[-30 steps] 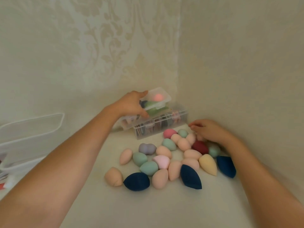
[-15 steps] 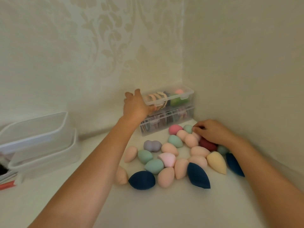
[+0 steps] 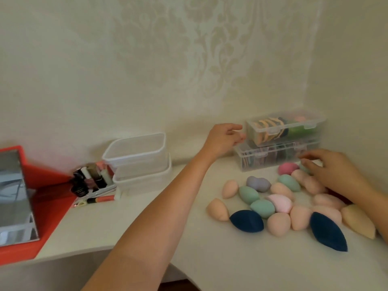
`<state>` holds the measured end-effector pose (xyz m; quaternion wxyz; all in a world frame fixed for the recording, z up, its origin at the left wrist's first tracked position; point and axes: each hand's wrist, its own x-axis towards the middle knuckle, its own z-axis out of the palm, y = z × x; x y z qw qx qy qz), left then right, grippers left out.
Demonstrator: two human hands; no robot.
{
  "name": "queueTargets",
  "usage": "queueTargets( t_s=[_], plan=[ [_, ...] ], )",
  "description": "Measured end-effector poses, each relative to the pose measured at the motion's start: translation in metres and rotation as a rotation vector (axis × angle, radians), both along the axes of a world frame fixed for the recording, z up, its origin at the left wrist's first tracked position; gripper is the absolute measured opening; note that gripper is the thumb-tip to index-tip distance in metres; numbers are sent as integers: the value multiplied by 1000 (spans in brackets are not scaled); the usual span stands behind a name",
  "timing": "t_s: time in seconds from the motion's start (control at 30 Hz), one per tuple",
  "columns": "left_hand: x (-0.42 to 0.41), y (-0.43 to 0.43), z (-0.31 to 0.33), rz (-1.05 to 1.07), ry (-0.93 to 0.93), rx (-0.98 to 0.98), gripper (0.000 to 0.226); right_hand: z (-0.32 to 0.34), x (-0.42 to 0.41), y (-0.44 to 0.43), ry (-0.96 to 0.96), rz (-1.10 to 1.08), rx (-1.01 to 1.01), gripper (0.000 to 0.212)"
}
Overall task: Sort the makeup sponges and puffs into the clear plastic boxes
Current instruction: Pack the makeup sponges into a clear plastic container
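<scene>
**Small box set down and released; the sponges lay unsorted**

On the white table (image 3: pixel 147 227), the widest thing was the spread of loose sponges (image 3: pixel 279 203). Peach, green, pink, lilac and navy ones lay near and right of centre, none of them in a box yet. Two stacked white-rimmed tubs (image 3: pixel 136 156) stood far and left, well apart from them.

Just beyond the sponges, in the far right corner, sat the lower clear box (image 3: pixel 273 158). A second before, the upper clear box (image 3: pixel 283 129) had been tilted in the left hand. Half a second later it lay flat on the lower one, and it stayed there with its lid latched and puffs showing inside.

The left hand (image 3: pixel 222 139) had come off that box and hung just beside its left end, fingers loosely apart and holding nothing. The right hand (image 3: pixel 331 171), earlier curled over the far-right sponges, had stretched its fingers out above them. It was blurred, so I could not tell whether it touched any.

As I judged it, the stacking was finished. Both hands were free, and the whole spread was still left to sort.
</scene>
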<state>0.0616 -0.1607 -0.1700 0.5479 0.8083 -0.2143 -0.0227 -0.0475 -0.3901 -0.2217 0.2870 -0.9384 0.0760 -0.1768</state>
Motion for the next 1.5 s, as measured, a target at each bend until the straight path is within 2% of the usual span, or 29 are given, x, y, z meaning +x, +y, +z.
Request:
queueTargets(
  t_s=[0.1, 0.2, 0.33, 0.43, 0.5, 0.57, 0.6, 0.67, 0.73, 0.8, 0.9, 0.97, 1.0, 1.1, 1.17, 1.27, 1.33, 1.43, 1.5],
  plan=[
    [-9, 45, 19, 77, -234, 165, 27, 7, -3, 32, 8, 92, -6, 24],
    [-15, 99, 31, 140, -337, 423, 46, 6, -3, 65, -6, 183, -68, 27],
    [-5, 178, 31, 289, -297, 858, 91, 6, -14, 110, 30, 317, -143, 35],
    [-1, 218, 22, 339, -204, 1026, 103, 2, -25, 140, 33, 430, -142, 48],
    [-2, 230, 14, 304, -264, 994, 99, -8, -27, 155, 18, 532, -196, 69],
    [-6, 232, 6, 277, -413, 861, 81, -21, -26, 167, 18, 610, -339, 81],
    [-9, 232, 2, 278, -504, 811, 69, -27, -25, 171, -6, 640, -440, 71],
    [-17, 229, -3, 287, -685, 760, 45, -37, -23, 178, -29, 653, -609, 39],
    [-27, 222, -1, 262, -783, 744, 32, -45, -21, 178, -59, 619, -676, 26],
    [-40, 211, 10, 226, -834, 724, 29, -39, -21, 175, -18, 611, -643, 19],
    [-66, 186, 32, 148, -924, 669, 32, -32, -21, 165, 8, 498, -624, 22],
    [-87, 171, 40, 82, -895, 637, 33, -34, -23, 159, -70, 451, -576, 23],
    [-96, 165, 40, 49, -853, 635, 34, -35, -24, 157, -73, 450, -533, 31],
    [-112, 154, 22, -28, -783, 679, 39, -39, -29, 157, 26, 406, -516, 79],
    [-115, 153, 0, -53, -792, 739, 46, -36, -33, 159, 25, 373, -506, 96],
    [-120, 151, -27, -82, -858, 830, 40, -33, -34, 162, 15, 371, -497, 97],
    [-122, 148, -39, -60, -995, 860, 38, -37, -36, 163, 21, 420, -506, 93],
    [-123, 143, -51, -13, -1169, 870, 38, -40, -37, 171, -13, 447, -567, 100],
    [-127, 141, -56, 1, -1248, 916, 31, -46, -33, 175, -124, 390, -583, 88]
  ],
)
